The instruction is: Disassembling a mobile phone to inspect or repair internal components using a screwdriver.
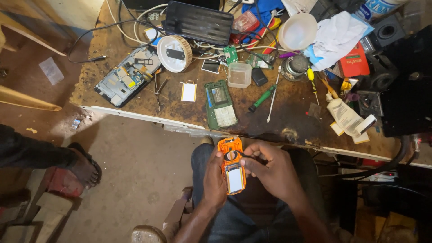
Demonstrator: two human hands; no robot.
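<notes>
Cluttered workbench (288,121) lies far from me, with one green phone (220,104). My left hand (215,177) and right hand (272,168) both grip one orange phone (232,165), long axis running near to far.

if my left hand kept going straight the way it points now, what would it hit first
Probably the table edge just past the orange phone that the left hand holds, then the green circuit board; depth is unclear.

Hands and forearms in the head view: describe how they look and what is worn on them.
Both hands are bare: the left hand and right hand show no gloves, and no rings or watch can be made out. The forearms are uncovered as far as the frame's lower edge, with no sleeves in view. Beneath them, the person's lap shows dark blue denim trousers.
</notes>
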